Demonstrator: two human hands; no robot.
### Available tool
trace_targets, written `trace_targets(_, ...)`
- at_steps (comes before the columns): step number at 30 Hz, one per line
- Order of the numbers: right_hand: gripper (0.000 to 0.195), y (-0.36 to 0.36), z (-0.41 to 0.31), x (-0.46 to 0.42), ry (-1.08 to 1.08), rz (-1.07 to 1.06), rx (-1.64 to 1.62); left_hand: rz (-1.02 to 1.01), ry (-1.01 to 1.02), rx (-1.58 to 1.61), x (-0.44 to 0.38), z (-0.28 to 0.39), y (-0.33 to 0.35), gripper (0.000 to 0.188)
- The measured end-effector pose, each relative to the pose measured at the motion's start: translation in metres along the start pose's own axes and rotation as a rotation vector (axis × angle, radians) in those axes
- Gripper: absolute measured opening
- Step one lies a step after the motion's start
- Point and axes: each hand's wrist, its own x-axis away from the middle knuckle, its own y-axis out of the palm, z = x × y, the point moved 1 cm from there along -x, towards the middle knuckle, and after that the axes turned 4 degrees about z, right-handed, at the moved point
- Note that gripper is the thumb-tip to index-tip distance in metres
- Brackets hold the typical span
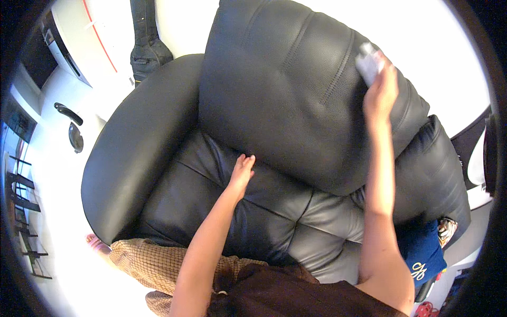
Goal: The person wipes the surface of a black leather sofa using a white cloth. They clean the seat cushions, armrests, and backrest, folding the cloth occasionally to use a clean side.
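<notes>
A black leather sofa [277, 99] stands before me, with a tall padded backrest, a rounded armrest [130, 138] on the left and a creased, stitched seat [273, 210]. My right hand [380, 95] grips a crumpled whitish cloth [369, 65] against the upper right part of the backrest; hand and cloth are blurred. Near the seam between seat and backrest, my left hand [243, 172] holds nothing, its fingers apart. Whether its fingertips touch the leather, I cannot tell.
A dark blue cushion [424, 245] with a pale embroidered mark lies at the sofa's right end, beside a patterned fabric [447, 230]. Behind the left armrest a black instrument bag [146, 51] leans on the wall. Black shiny objects [75, 136] are on the floor at left.
</notes>
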Motion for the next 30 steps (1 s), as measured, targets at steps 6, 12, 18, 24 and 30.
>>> trace_targets(6, 0.045, 0.076, 0.144, -0.059, 0.382, -0.634, 0.040, 0.036, -0.301, 0.628, -0.034, -0.028, 0.014, 0.101)
trace_targets(12, 0.046, 0.084, 0.169, -0.026, 0.345, -0.550, 0.134, 0.039, -0.273, 0.916, -0.064, -0.041, 0.029, 0.109)
trace_targets(18, 0.039, 0.048, 0.121, -0.002, 0.196, -0.769, 0.272, -0.029, -0.053, 1.035, -0.067, -0.055, 0.040, 0.096)
trace_targets(24, 0.022, -0.114, -0.052, -0.012, 0.184, -0.443, 0.250, -0.085, -0.062, 1.074, -0.016, -0.034, 0.033, 0.094)
trace_targets(30, 0.026, -0.232, -0.142, 0.011, 0.273, -0.291, -0.026, -0.306, -0.049, 1.188, 0.015, -0.078, 0.007, 0.080)
